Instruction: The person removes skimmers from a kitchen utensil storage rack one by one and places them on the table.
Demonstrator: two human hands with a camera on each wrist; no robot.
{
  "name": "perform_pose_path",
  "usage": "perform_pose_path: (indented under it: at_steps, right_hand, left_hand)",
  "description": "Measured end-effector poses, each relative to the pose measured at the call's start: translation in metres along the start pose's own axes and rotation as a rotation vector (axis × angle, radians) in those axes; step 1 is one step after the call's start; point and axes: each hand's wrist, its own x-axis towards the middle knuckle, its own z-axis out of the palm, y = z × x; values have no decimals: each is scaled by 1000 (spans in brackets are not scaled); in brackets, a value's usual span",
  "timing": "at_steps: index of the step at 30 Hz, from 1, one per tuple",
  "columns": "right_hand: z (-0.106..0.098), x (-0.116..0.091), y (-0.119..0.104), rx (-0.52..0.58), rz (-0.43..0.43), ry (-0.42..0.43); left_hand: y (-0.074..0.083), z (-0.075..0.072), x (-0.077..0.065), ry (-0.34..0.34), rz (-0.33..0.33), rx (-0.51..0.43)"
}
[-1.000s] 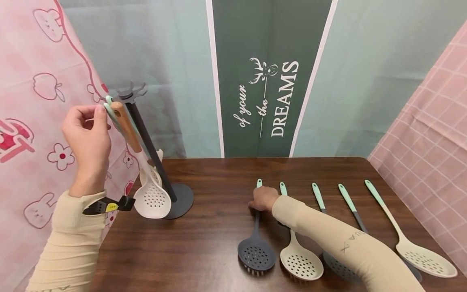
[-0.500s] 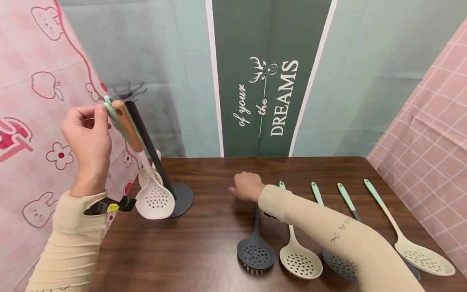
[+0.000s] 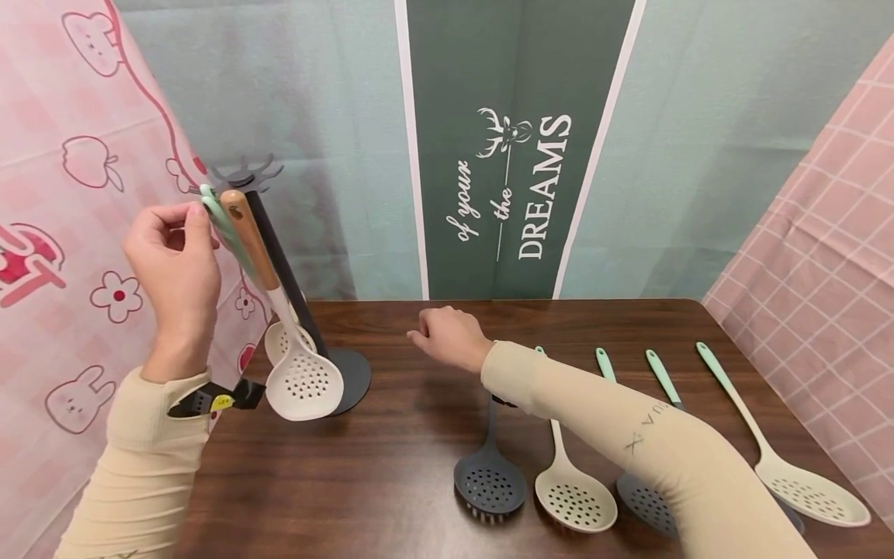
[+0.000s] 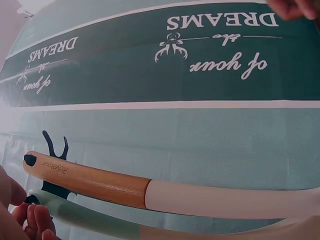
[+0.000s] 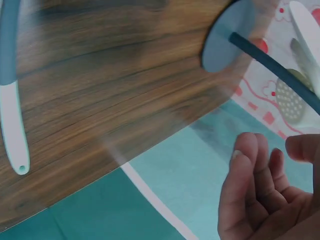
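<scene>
At the utensil stand (image 3: 358, 376), my left hand (image 3: 178, 268) pinches the top end of a mint-green handle (image 4: 95, 216). This utensil has a beige neck, and its head is hidden. In front hangs a white skimmer (image 3: 305, 392) with a wooden handle (image 4: 95, 177), beside my fingers. A beige perforated head (image 3: 279, 341) shows behind it. My right hand (image 3: 450, 335) is above the table's back part, empty, with fingers loosely bent, as the right wrist view shows. Its forearm crosses over a grey skimmer (image 3: 490, 483) and a cream skimmer (image 3: 576, 498).
Further right on the brown table (image 3: 391, 450) lie another grey skimmer (image 3: 642, 493), a mint handle (image 3: 663, 376) partly covered by my sleeve, and a long cream slotted spoon (image 3: 813, 487). The stand's dark hooks (image 3: 258, 172) stick out at its top. Printed curtains surround the table.
My right hand has come off the grey skimmer's handle and moved left and up towards the stand. My left hand keeps its pinch; the wooden-handled skimmer has swung slightly right.
</scene>
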Motion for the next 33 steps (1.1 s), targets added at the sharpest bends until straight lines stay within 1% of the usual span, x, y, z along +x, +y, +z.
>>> perform_pose_path:
  at_steps: [5,9,13,15,22,25,30,33]
  right_hand:
    - [-10,7,-13,92,2,35]
    - [-16,12,-25,128,-4,32]
    - [-22,19,-37,141,-32,2]
    - [-26,23,-44,175,-53,-19]
    - [-48,40,-74,469,-109,-126]
    - [-53,44,-86,537,-115,-153]
    - [-58,48,-100,595,-122,-174]
    - [-59,50,-106,598,-139,-187]
  left_hand:
    - [2,2,-4,0,5,-12]
    - [3,5,-8,-5,31,-28]
    - [4,7,-11,-14,58,-43]
    - [4,8,-13,-15,65,-53]
    - [8,7,-15,-31,60,-71]
    - [7,6,-14,-26,56,-63]
    - [4,3,-9,-22,41,-45]
    - [3,2,-5,-19,30,-56]
